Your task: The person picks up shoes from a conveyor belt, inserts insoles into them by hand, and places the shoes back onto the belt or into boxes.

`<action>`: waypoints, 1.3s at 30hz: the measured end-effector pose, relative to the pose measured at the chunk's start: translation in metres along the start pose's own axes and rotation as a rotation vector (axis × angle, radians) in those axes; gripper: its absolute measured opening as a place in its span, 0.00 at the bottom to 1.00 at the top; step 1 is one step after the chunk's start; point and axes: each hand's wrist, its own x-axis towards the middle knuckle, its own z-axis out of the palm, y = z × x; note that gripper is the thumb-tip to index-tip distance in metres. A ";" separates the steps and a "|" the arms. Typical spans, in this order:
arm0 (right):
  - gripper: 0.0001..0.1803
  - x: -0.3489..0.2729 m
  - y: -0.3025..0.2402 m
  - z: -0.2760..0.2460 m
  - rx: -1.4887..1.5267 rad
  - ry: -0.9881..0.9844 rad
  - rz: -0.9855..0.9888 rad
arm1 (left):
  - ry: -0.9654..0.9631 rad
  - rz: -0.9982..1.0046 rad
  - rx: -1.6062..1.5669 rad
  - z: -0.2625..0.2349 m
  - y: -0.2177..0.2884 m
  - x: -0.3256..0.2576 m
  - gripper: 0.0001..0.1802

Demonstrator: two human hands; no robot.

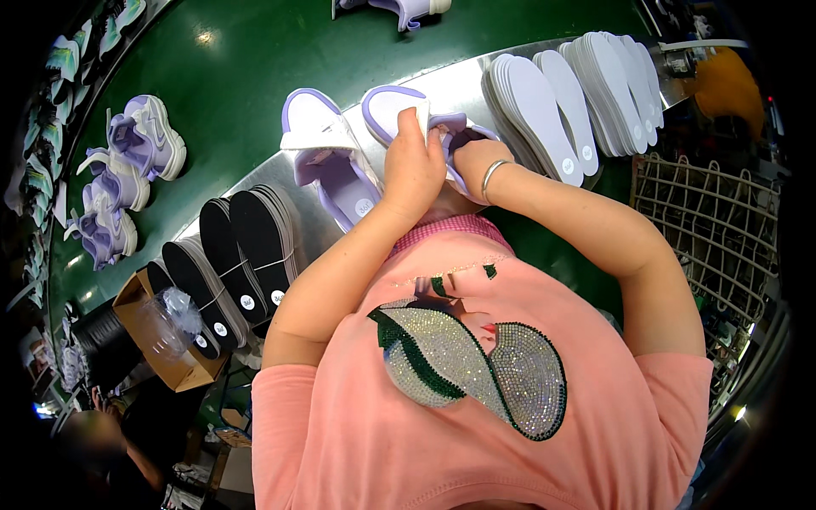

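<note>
A white and lilac sneaker [393, 104] lies on the metal strip in front of me, its toe pointing away. My left hand [414, 166] is closed on its white tongue, pulling the flap up. Inside the shoe's opening is my right hand [478, 163], with a bangle at the wrist; its fingers are hidden by the lilac lining. Just left of them lies the matching sneaker [310, 115], tongue folded forward and a lilac insole [347, 191] with a round label showing inside.
Stacks of white insoles [531, 106] stand at the right, bundled black insoles [263, 242] at the left. Several lilac sneakers [140, 140] sit on the green table [229, 59]. A cardboard box [183, 374] holds clear plastic. A wire rack [714, 221] stands right; another person [140, 463] is lower left.
</note>
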 end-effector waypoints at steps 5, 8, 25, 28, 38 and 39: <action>0.16 0.000 0.000 0.004 -0.017 0.008 0.024 | -0.004 0.026 -0.036 0.002 -0.002 0.000 0.15; 0.13 -0.002 0.004 -0.003 -0.037 -0.043 -0.008 | -0.016 0.007 -0.016 0.002 0.000 0.003 0.14; 0.09 -0.038 0.036 0.008 -0.181 -0.145 -0.243 | -0.004 0.039 -0.064 0.006 -0.003 0.008 0.15; 0.09 -0.037 0.036 0.005 -0.154 -0.151 -0.244 | 0.002 0.015 -0.088 0.009 -0.008 0.008 0.16; 0.11 -0.038 0.028 0.010 0.027 0.037 -0.229 | 0.185 0.375 0.117 -0.029 0.027 -0.018 0.29; 0.11 -0.037 0.024 0.009 0.050 0.062 -0.207 | 0.181 0.426 0.159 -0.044 0.027 -0.025 0.29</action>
